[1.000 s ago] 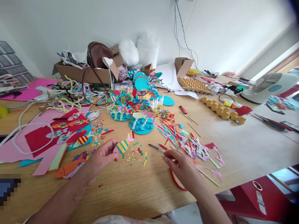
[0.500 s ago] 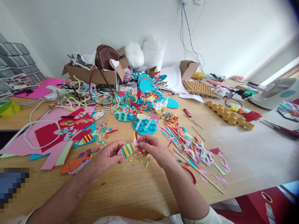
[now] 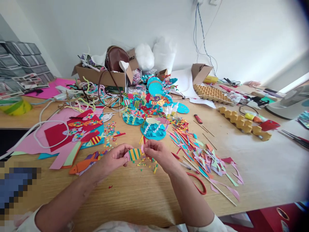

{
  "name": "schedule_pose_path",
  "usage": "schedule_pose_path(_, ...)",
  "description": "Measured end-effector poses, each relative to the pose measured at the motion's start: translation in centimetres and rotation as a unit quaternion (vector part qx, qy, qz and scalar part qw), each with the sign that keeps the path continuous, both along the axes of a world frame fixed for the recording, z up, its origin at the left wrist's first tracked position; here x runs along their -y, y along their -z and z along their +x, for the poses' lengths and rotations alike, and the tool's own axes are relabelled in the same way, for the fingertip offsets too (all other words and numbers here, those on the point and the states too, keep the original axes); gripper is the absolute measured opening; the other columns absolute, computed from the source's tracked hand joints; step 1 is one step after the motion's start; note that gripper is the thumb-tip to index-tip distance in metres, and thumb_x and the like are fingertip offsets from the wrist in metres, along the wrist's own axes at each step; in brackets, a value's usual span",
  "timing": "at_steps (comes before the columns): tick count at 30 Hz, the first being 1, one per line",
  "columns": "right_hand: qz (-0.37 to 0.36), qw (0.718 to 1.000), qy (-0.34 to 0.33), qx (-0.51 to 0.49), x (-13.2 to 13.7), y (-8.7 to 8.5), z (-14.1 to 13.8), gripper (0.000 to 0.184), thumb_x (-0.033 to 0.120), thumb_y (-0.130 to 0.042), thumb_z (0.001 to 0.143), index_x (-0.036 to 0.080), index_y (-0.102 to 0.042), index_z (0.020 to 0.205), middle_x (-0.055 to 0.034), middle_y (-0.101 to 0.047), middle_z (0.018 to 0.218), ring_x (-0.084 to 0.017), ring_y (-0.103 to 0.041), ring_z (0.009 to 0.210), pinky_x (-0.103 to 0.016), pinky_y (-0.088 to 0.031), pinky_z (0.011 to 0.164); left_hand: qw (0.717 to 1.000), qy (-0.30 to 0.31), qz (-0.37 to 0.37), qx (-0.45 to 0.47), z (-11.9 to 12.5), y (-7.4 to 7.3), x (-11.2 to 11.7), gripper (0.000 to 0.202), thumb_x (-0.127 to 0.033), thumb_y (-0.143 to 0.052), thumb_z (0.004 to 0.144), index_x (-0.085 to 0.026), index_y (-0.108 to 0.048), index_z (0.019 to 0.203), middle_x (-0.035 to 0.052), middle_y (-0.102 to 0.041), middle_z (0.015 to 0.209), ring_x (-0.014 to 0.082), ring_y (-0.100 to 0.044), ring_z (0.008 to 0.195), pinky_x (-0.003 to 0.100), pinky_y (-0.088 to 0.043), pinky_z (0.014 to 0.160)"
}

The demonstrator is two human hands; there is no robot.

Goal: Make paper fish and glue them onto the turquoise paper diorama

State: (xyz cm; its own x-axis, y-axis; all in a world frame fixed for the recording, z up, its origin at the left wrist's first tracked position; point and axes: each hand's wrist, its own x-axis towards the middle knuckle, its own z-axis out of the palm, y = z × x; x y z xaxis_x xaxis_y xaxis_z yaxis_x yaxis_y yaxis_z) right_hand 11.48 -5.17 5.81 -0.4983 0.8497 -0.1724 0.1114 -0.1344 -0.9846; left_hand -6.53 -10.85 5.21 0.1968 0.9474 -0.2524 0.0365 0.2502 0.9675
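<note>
Striped paper fish (image 3: pixel 134 154), pink w/ green-yellow

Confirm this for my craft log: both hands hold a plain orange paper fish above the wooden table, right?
Not quite. In the head view, the left hand and right hand hold a paper fish striped yellow, green and orange with pink ends, not plain orange, above the wooden table.

On the wooden table (image 3: pixel 135 196) lie a heap of coloured paper strips and offcuts (image 3: pixel 193 148), round blue paper discs decorated with fish (image 3: pixel 152 130), an orange paper fish (image 3: pixel 80 166), yellow egg-carton pieces (image 3: pixel 243 124) and an open cardboard box (image 3: pixel 101 75) holding a brown bag (image 3: pixel 116 59).
</note>
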Motion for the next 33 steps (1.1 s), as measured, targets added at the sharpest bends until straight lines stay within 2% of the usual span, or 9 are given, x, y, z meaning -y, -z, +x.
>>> schedule_pose_path(7,-0.026,0.995,0.069,-0.062,1.2,0.8,-0.7,0.017,0.032,-0.058,0.071,0.018,-0.05,0.068,0.0035,-0.053,0.057,-0.009,-0.047,0.053,-0.023,-0.033,0.054,0.996,-0.081,0.022,0.003,-0.4,0.0,0.2,0.021,-0.028,-0.057,0.071,-0.017,-0.056,0.089,-0.0027,-0.051,0.069,0.0099,-0.044,0.061,0.022,-0.037,0.059)
schedule_pose_path(9,-0.053,0.99,0.079,-0.1,1.3,1.3,-0.7,0.018,0.032,-0.061,0.07,0.019,-0.05,0.077,0.0026,-0.057,0.062,-0.01,-0.05,0.056,-0.022,-0.034,0.055,0.996,-0.083,0.029,-0.002,-0.6,0.0,0.1,0.019,-0.029,-0.057,0.072,-0.017,-0.057,0.087,-0.0027,-0.051,0.067,0.0103,-0.044,0.06,0.023,-0.037,0.059)
schedule_pose_path(13,-0.114,0.98,0.083,-0.143,1.2,1.6,-0.5,0.033,0.031,-0.064,0.068,0.02,-0.051,0.096,0.0025,-0.059,0.071,-0.01,-0.052,0.059,-0.021,-0.035,0.055,0.997,-0.052,0.041,-0.026,-0.9,-0.7,-0.1,0.016,-0.03,-0.058,0.069,-0.018,-0.058,0.081,-0.0021,-0.052,0.067,0.0111,-0.044,0.06,0.023,-0.037,0.057)
schedule_pose_path(17,-0.119,0.987,0.032,-0.101,1.1,1.5,-0.4,0.02,0.033,-0.063,0.069,0.016,-0.057,0.076,0.0023,-0.054,0.065,-0.008,-0.046,0.056,-0.02,-0.032,0.053,0.998,-0.028,0.032,-0.047,-0.9,-1.1,-0.2,0.016,-0.032,-0.057,0.069,-0.019,-0.058,0.078,-0.0021,-0.052,0.068,0.0117,-0.044,0.062,0.022,-0.037,0.058)
schedule_pose_path(19,-0.108,0.99,0.02,-0.087,1.2,1.5,-0.4,0.02,0.034,-0.064,0.067,0.016,-0.055,0.068,0.0042,-0.049,0.059,-0.007,-0.042,0.053,-0.02,-0.03,0.052,0.998,-0.013,0.022,-0.056,-0.9,-0.9,-0.1,0.016,-0.033,-0.056,0.069,-0.019,-0.058,0.076,-0.0026,-0.051,0.065,0.0112,-0.043,0.06,0.022,-0.036,0.056)
schedule_pose_path(23,-0.078,0.995,0.006,-0.061,1.6,1.8,-0.4,0.024,0.036,-0.066,0.066,0.017,-0.052,0.063,0.006,-0.044,0.055,-0.007,-0.036,0.051,-0.021,-0.027,0.052,0.998,0.0,0.014,-0.063,-1.0,-0.2,0.0,0.017,-0.034,-0.055,0.069,-0.019,-0.058,0.075,-0.0029,-0.05,0.064,0.0106,-0.042,0.057,0.021,-0.034,0.053)
schedule_pose_path(29,-0.033,0.999,0.018,-0.033,2.3,2.0,-0.5,0.025,0.04,-0.062,0.069,0.018,-0.052,0.064,0.0046,-0.046,0.056,-0.009,-0.038,0.053,-0.022,-0.028,0.052,0.997,-0.05,0.018,-0.061,-1.1,-0.1,0.0,0.017,-0.035,-0.058,0.067,-0.018,-0.055,0.071,-0.0032,-0.049,0.063,0.0107,-0.041,0.058,0.022,-0.036,0.055)
schedule_pose_path(33,-0.04,0.998,0.035,-0.026,2.8,1.9,-1.0,0.024,0.04,-0.061,0.068,0.019,-0.05,0.063,0.0038,-0.048,0.056,-0.01,-0.041,0.054,-0.022,-0.032,0.053,0.995,-0.085,0.022,-0.05,-1.1,-0.3,0.1,0.02,-0.037,-0.06,0.068,-0.018,-0.052,0.066,-0.0032,-0.046,0.062,0.0108,-0.041,0.059,0.022,-0.037,0.055)
